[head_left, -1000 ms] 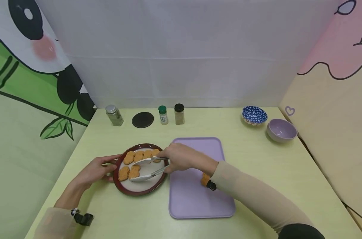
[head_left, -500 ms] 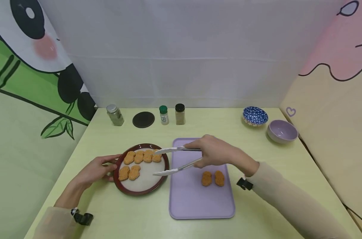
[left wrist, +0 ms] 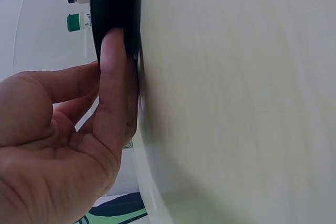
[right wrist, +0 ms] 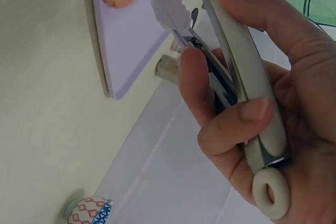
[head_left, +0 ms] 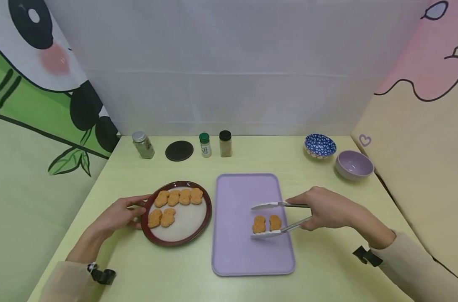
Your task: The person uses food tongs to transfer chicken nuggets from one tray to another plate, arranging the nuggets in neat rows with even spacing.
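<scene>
My left hand holds the left rim of a brown-edged white plate. In the left wrist view, its fingers lie against the plate's dark side, low over the table. Several chicken nuggets lie on the plate, in a back row and a front pair. My right hand grips metal tongs with white scalloped tips, spread apart over a lilac tray. Between the tips lie two chicken nuggets, side by side on the tray. The right wrist view shows curled fingers around the tongs' pale handle.
Along the back stand a grey-lidded jar, a black disc, a green-capped bottle and a black-capped jar. A blue patterned bowl and a purple bowl sit at the back right.
My right hand has moved the tongs from over the plate rightward to the two nuggets on the tray. The tongs' tips stand wider apart. My left hand stays on the plate rim.
</scene>
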Available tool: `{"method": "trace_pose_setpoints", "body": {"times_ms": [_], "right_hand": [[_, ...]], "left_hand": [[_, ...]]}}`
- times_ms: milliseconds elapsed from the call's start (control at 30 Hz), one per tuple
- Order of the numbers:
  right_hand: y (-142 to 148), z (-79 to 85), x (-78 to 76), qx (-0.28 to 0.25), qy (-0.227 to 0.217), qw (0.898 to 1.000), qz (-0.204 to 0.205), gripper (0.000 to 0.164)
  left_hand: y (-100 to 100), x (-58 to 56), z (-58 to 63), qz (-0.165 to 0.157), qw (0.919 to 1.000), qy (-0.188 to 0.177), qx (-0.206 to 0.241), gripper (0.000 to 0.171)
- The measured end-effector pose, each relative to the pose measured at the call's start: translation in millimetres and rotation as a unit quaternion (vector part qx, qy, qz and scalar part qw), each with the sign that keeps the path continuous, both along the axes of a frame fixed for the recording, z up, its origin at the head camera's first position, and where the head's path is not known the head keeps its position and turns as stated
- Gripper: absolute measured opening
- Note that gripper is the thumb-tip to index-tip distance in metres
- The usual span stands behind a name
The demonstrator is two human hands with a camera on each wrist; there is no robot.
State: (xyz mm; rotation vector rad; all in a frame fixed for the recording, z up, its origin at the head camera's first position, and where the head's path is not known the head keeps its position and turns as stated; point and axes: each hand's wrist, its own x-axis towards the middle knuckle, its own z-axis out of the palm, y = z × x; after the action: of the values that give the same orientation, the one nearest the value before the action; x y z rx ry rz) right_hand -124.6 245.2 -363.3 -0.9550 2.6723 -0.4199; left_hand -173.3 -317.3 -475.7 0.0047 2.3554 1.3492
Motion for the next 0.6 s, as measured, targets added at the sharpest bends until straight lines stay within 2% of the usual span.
{"method": "trace_pose_setpoints", "body": {"times_ms": [200,600], "right_hand": [[3.7,1.2,2.6,0.017,0.022,1.000,0.008,0.056],[2.7,3.2,-1.8,0.014,0.000,1.000,0.019,0.050]], "left_hand": [[0.2,1.0,1.6,0.002,1.0000,-0.004,0.001,0.048],[1.6,1.9,1.5,0.006,0.9999,-0.007,0.009,0.048]]}}
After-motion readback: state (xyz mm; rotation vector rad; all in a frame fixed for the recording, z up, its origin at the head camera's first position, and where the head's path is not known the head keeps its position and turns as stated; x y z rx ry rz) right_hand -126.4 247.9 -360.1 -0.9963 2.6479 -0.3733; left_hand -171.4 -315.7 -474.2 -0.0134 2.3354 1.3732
